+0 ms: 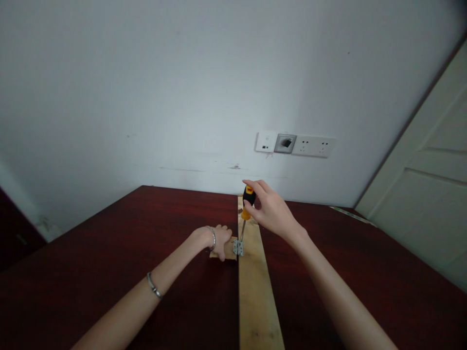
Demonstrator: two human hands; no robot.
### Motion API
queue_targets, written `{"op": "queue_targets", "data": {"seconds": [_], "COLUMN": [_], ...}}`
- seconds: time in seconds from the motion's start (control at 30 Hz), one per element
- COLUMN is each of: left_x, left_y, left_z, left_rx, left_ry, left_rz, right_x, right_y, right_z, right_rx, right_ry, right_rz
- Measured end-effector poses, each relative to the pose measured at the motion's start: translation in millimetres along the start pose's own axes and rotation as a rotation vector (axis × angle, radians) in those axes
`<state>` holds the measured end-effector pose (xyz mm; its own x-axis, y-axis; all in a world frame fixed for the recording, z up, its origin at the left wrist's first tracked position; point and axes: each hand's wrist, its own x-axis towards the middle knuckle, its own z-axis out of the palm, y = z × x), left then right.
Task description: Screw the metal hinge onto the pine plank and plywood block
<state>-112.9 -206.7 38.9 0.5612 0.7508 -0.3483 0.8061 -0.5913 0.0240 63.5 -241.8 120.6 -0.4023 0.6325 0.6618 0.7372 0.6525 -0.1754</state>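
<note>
My right hand [268, 206] grips a screwdriver [249, 197] with a black and yellow handle, held nearly upright. Its shaft slants down to a metal hinge [238, 247]; whether the tip sits in a screw is too small to tell. The hinge joins a long pale wooden board [257, 296] to a small wooden piece [229, 250] on its left. Fingers spread, my left hand [221, 240] lies flat on the small piece, partly covering it. Metal bracelets circle my left wrist and forearm.
Both boards lie on a dark red tabletop [182, 311]. Behind it rises a white wall with sockets [312, 146] and a switch plate [266, 142]. A pale panelled door [430, 184] stands at the right. Near the table's right back edge lies a thin light strip [352, 215].
</note>
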Motion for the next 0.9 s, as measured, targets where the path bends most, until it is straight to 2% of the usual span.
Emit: {"op": "queue_targets", "data": {"seconds": [0.13, 0.43, 0.8, 0.9], "left_x": [-1, -3, -8, -9], "left_y": [-3, -32, -39, -39], "left_z": [3.2, 13.5, 16.9, 16.9], "left_rx": [0.017, -0.118, -0.175, -0.194], "left_ry": [0.008, 0.096, 0.233, 0.24], "left_rz": [0.017, 0.138, 0.281, 0.29], "right_x": [0, 1, -1, -1], "right_y": [-1, -2, -2, -2], "right_z": [-1, 1, 3, 4], "right_rx": [-0.003, 0.085, 0.159, 0.172], "right_ry": [-0.009, 0.003, 0.008, 0.0], "right_rz": [0.003, -0.006, 0.014, 0.027]}}
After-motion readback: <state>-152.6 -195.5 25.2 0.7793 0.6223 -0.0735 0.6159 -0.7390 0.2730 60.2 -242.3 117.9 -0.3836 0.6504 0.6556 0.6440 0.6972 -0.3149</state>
